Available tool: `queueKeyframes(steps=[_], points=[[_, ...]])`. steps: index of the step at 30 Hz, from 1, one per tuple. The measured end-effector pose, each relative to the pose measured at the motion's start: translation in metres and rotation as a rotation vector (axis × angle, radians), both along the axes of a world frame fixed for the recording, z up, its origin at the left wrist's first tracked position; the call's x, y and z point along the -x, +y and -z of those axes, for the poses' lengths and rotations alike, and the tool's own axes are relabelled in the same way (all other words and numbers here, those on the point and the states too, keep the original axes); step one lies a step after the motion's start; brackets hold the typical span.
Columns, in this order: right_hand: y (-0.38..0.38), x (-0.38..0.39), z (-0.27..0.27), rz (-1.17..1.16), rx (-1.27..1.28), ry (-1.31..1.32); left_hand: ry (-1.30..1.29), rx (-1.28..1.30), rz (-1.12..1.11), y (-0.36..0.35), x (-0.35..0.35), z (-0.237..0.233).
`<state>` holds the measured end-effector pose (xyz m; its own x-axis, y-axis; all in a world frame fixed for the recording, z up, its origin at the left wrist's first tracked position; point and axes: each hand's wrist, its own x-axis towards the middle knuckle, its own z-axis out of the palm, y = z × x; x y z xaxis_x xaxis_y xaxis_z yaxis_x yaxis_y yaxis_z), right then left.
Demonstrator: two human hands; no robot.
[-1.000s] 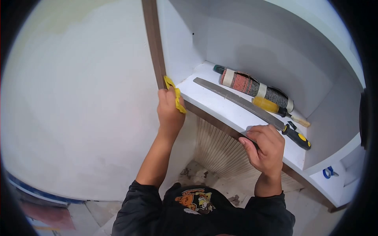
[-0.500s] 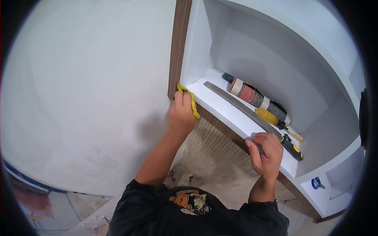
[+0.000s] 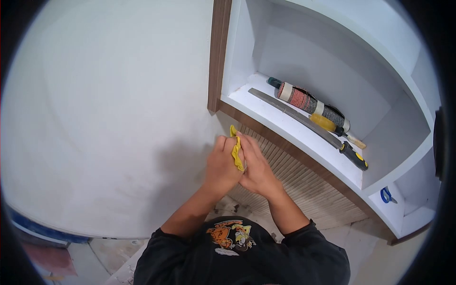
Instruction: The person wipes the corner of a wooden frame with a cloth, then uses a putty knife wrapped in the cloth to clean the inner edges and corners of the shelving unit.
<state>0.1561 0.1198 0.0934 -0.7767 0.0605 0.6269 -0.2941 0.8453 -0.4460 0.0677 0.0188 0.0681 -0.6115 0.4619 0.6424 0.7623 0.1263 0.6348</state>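
A yellow cloth (image 3: 237, 154) is bunched between my two hands, in front of the slatted panel below the shelf. My left hand (image 3: 223, 161) is closed on it, fingers curled. My right hand (image 3: 255, 166) presses against the cloth and the left hand from the right, its fingers together around the cloth's edge. On the white shelf (image 3: 266, 107) lie a long grey file (image 3: 299, 118) with a black and yellow handle, a red and grey roll (image 3: 306, 102) and a yellow-handled tool (image 3: 324, 122).
A pale wall (image 3: 109, 118) fills the left side. Brown wood trim (image 3: 218, 57) edges the white cabinet. Blue-handled scissors or pliers (image 3: 386, 195) lie in a lower right compartment. The slatted panel (image 3: 294, 175) is below the shelf.
My left hand has moved down from the shelf corner with the yellow cloth. My right hand has left the shelf's front edge and moved left to meet it.
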Motion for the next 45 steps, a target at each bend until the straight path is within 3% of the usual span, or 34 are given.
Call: queueKeyframes(steps=[4, 10, 16, 19, 22, 23, 25, 27, 28, 31, 40, 45], points=[[-0.003, 0.022, 0.006, 0.07, 0.06, 0.11, 0.01, -0.013, 0.1, -0.014, 0.005, -0.019], [0.0, 0.046, -0.008, 0.081, 0.199, 0.235, 0.322, 0.072, 0.237, -0.034, 0.03, -0.046], [-0.003, 0.067, -0.004, 0.09, 0.389, 0.246, 0.259, 0.026, 0.357, -0.039, 0.039, -0.041], [-0.002, 0.074, 0.012, -0.035, 0.733, 0.229, 0.261, 0.01, 0.447, -0.046, 0.046, -0.042], [-0.012, 0.078, 0.013, 0.122, 0.533, 0.42, 0.32, -0.24, 0.483, -0.049, 0.051, -0.027], [-0.014, 0.077, 0.007, 0.313, 0.528, 0.335, 0.199, -0.335, 0.39, -0.046, 0.053, -0.024], [-0.017, 0.073, 0.002, 0.28, 0.702, 0.301, -0.051, -0.503, 0.198, -0.038, 0.059, -0.018], [-0.019, 0.069, -0.001, 0.258, 0.796, 0.24, -0.498, -0.436, 0.437, -0.027, 0.076, -0.015], [-0.019, 0.069, 0.0, 0.252, 0.769, 0.231, -0.718, -0.403, 0.549, -0.021, 0.084, -0.015], [-0.018, 0.073, -0.001, 0.245, 0.663, 0.215, -0.839, -0.386, 0.646, -0.012, 0.096, -0.014], [-0.01, 0.067, -0.013, 0.3, 0.498, 0.206, -0.727, -0.454, 0.639, 0.015, 0.11, -0.006], [-0.004, 0.1, -0.017, 0.419, 0.212, 0.511, -0.47, -0.594, 0.324, 0.016, 0.095, 0.01]])
